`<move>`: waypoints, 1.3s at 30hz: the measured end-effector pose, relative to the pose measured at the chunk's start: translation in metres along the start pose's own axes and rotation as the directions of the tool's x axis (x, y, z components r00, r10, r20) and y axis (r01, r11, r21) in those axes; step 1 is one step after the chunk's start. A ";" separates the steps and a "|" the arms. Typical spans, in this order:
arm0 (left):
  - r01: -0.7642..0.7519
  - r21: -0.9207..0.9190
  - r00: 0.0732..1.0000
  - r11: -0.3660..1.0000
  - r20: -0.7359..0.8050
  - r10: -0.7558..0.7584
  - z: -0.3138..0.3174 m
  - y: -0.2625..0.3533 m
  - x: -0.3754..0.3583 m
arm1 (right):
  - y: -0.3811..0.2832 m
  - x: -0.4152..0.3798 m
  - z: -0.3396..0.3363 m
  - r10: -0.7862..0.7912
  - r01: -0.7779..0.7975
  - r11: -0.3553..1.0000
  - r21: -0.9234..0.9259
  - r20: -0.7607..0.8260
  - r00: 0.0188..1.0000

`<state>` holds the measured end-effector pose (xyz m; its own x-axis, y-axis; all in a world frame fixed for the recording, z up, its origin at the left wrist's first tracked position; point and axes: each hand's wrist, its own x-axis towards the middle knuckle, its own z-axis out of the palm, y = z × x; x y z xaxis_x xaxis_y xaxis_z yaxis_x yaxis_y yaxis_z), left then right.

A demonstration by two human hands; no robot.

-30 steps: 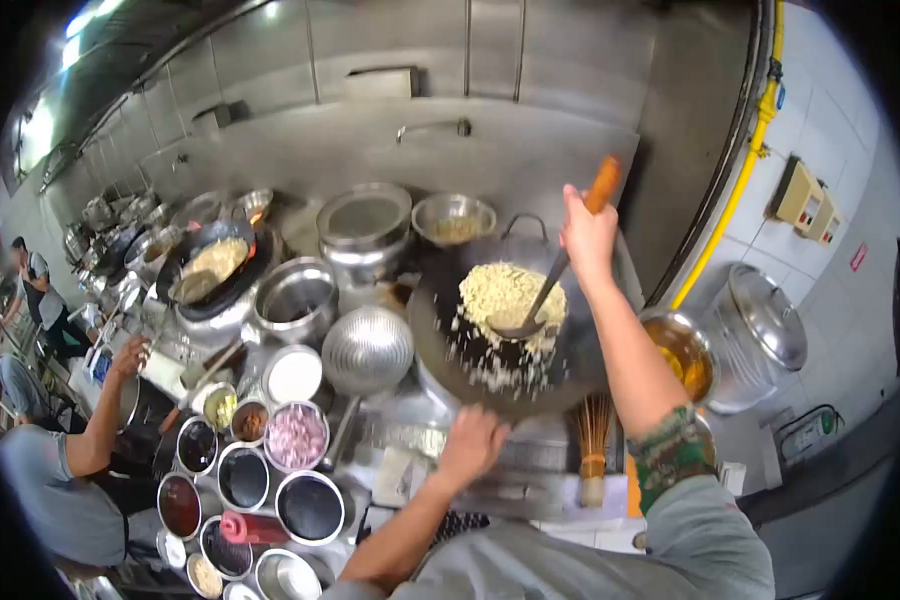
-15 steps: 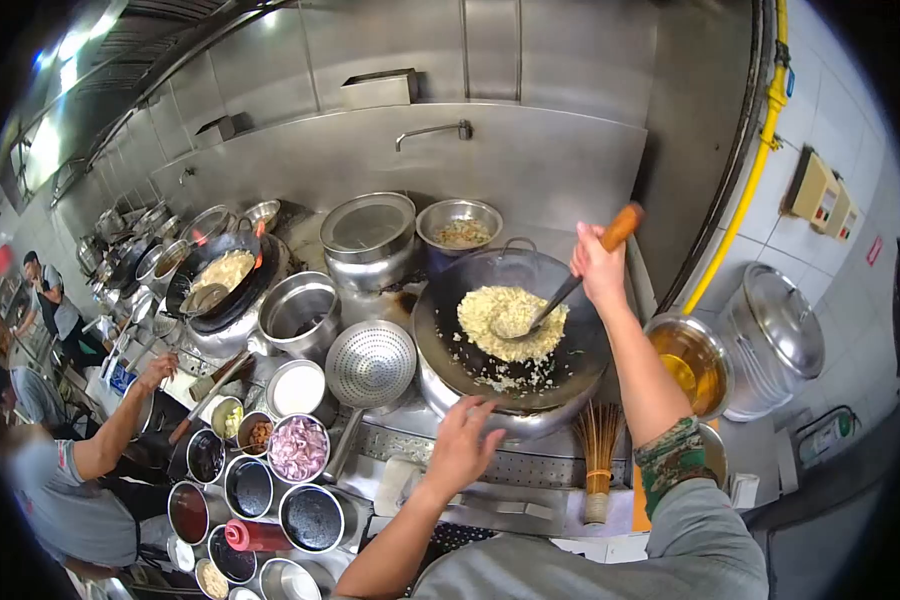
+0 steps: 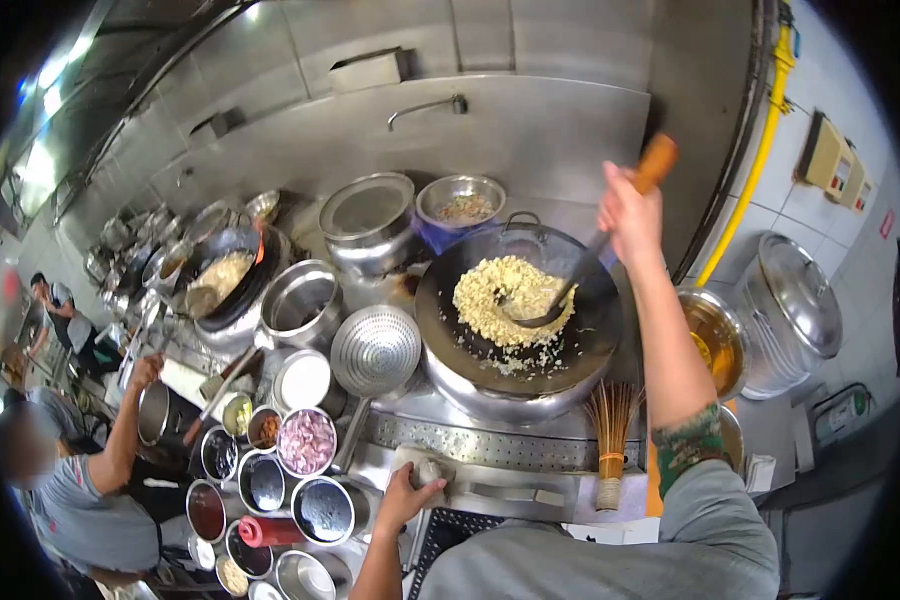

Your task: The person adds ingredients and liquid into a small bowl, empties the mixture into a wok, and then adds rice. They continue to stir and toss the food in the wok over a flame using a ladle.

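Note:
My right hand (image 3: 633,212) is closed round the wooden-ended handle of a ladle (image 3: 582,268). The ladle's bowl presses into yellowish food that looks like egg fried rice (image 3: 485,300), inside the dark wok (image 3: 445,345). Loose grains lie on the wok's near wall. Below the wok, at the counter's front edge, my left hand (image 3: 402,500) has its thumb and fingers around a bunched greyish cloth (image 3: 429,471). A perforated strainer (image 3: 375,350) lies left of the wok, and a bamboo brush (image 3: 611,450) stands to its right.
Pots of ingredients, including sliced onions (image 3: 306,442), and a red squeeze bottle (image 3: 268,531) crowd the lower left. A co-worker (image 3: 95,500) stands at the left near another wok (image 3: 220,275). At the right are a bowl of oil (image 3: 715,345) and a lidded pot (image 3: 800,295).
My left hand has moved down and left from near the wok's rim to the cloth. My right hand has shifted with the ladle, and the food is pushed into a curved mound.

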<state>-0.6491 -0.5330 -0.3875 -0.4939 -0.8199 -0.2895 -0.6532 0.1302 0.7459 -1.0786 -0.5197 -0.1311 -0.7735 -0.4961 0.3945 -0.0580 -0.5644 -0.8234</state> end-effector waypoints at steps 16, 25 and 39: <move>0.387 -0.895 0.866 -0.221 0.271 0.421 -0.015 0.008 0.018 | 0.023 -0.210 -0.104 0.909 -0.795 0.331 0.508 0.056 0.414; 0.498 -0.844 0.850 0.198 0.520 0.080 0.005 0.092 0.062 | -0.036 -0.186 -0.075 0.874 -0.575 0.240 -0.782 -0.083 0.479; 0.665 -0.663 0.695 0.342 0.718 0.040 0.020 0.163 0.086 | -0.042 -0.214 -0.104 0.699 0.349 -0.187 -0.918 0.125 0.704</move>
<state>-0.8095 -0.5710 -0.3022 -0.7812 -0.1647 -0.6021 -0.1714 -0.8709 0.4606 -0.9760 -0.3218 -0.2234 -0.5063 -0.8263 -0.2469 -0.8386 0.5385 -0.0825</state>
